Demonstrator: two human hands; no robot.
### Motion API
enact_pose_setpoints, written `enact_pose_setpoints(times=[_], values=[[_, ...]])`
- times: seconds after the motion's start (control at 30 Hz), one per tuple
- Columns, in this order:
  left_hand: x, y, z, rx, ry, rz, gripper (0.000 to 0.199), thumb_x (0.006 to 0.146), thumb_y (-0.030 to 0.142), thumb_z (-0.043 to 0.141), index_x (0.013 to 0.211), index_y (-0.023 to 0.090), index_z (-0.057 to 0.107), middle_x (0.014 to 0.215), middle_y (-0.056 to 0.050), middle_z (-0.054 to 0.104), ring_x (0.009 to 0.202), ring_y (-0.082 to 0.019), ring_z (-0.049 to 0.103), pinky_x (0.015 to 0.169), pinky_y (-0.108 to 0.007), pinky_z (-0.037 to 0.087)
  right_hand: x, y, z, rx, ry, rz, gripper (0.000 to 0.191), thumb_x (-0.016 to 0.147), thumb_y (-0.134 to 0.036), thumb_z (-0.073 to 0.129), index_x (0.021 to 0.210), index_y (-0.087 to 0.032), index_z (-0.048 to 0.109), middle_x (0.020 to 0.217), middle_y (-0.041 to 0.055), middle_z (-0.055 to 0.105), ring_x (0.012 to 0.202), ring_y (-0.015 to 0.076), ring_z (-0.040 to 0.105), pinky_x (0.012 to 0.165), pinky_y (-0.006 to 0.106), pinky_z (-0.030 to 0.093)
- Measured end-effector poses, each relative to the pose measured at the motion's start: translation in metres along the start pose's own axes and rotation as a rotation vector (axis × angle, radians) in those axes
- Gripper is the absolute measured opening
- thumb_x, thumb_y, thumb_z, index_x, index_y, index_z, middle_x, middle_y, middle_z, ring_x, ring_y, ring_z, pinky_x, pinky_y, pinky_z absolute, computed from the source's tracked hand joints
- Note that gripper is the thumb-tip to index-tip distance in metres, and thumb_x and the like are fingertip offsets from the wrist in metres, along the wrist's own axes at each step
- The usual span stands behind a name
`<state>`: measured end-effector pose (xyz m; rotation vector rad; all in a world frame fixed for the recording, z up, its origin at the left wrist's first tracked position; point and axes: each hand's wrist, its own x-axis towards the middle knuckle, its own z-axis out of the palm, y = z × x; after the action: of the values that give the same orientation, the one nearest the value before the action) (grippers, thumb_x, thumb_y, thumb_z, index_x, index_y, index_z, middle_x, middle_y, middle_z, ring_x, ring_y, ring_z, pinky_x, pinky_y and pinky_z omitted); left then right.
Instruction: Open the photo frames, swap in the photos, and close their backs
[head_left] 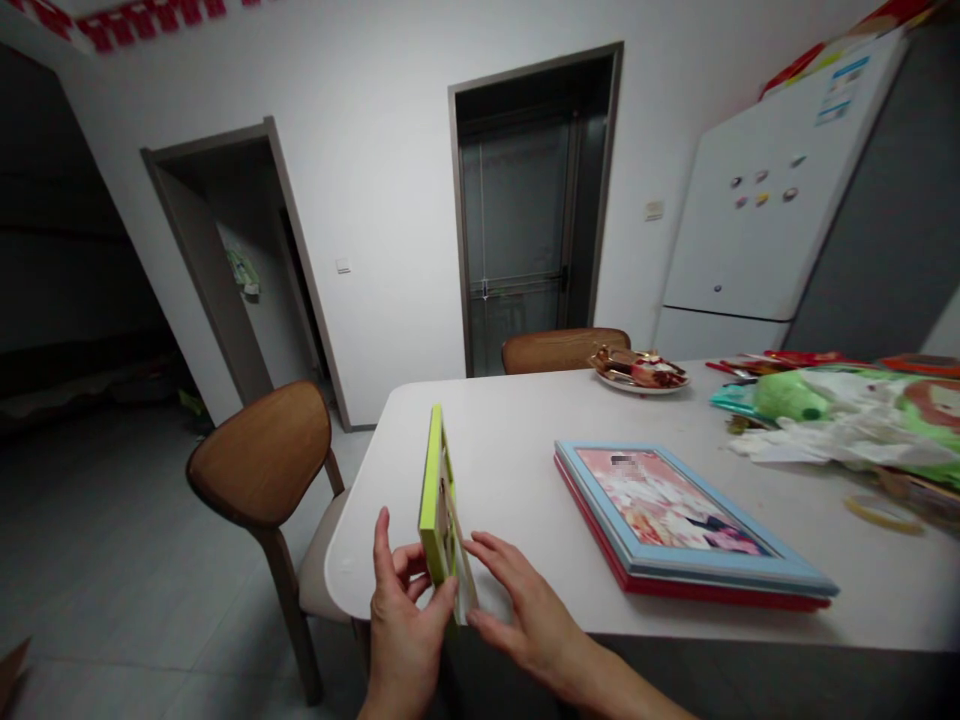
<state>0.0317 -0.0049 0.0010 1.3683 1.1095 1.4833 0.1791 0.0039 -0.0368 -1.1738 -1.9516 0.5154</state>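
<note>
A yellow-green frame (430, 490) stands upright, seen almost edge-on, at the near left part of the white table. My left hand (409, 620) grips its lower near corner, with the thumb on the right side and the index finger raised. A thin panel (463, 560) leans out from the frame's right side. My right hand (525, 610) is at this panel, its fingertips and thumb against the panel's near edge. To the right lies a light blue picture frame (675, 510) with a pink picture, stacked on a red frame (637, 582).
The white table (510, 420) bears a plate (641, 380) of small items at the back. At the right are green and white wrappings (847, 410) and a tape roll (883, 514). Wooden chairs (262, 455) stand left and behind. A fridge (765, 200) is at the back right.
</note>
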Motion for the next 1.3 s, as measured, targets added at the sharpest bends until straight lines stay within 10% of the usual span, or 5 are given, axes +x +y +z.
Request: enact_pose_setpoints(times=[0.33, 0.53, 0.8, 1.3], values=[[-0.004, -0.033, -0.019, -0.038, -0.041, -0.145, 0.065, 0.062, 0.031, 0.062, 0.118, 0.012, 0.037, 0.105, -0.011, 0.06, 0.099, -0.024, 0.054, 0.086, -0.033, 0.042, -0.005, 0.011, 0.0, -0.206, -0.043, -0.06, 0.056, 0.064, -0.034, 0.058, 0.118, -0.024, 0.046, 0.127, 0.0113, 0.04, 0.114, 0.0264, 0.037, 0.093, 0.045, 0.031], [-0.007, -0.049, -0.034, 0.421, 0.119, -0.1, 0.056, 0.059, 0.03, 0.063, 0.109, 0.012, 0.044, 0.103, -0.012, 0.059, 0.097, -0.026, 0.054, 0.083, -0.038, 0.041, -0.013, 0.017, -0.012, -0.283, -0.109, -0.106, 0.049, 0.067, -0.028, 0.055, 0.115, -0.025, 0.048, 0.127, 0.0087, 0.041, 0.113, 0.0246, 0.037, 0.093, 0.042, 0.032], [-0.013, -0.046, -0.036, 0.891, -0.089, 0.148, 0.029, 0.065, 0.029, 0.059, 0.092, 0.018, 0.058, 0.099, -0.008, 0.059, 0.098, -0.026, 0.051, 0.086, -0.043, 0.037, -0.022, 0.017, -0.029, -0.372, -0.139, -0.125, 0.042, 0.07, -0.03, 0.052, 0.112, -0.025, 0.051, 0.123, 0.0077, 0.045, 0.113, 0.0244, 0.037, 0.092, 0.043, 0.03], [0.001, -0.044, -0.018, 0.725, -0.348, 0.121, 0.025, 0.052, 0.008, 0.068, 0.067, 0.018, 0.05, 0.119, -0.014, 0.049, 0.118, -0.027, 0.034, 0.097, -0.042, 0.03, 0.034, 0.008, 0.002, -0.378, -0.177, -0.099, 0.017, 0.071, -0.021, 0.05, 0.078, -0.025, 0.065, 0.094, 0.0017, 0.058, 0.086, 0.0166, 0.046, 0.075, 0.03, 0.032]])
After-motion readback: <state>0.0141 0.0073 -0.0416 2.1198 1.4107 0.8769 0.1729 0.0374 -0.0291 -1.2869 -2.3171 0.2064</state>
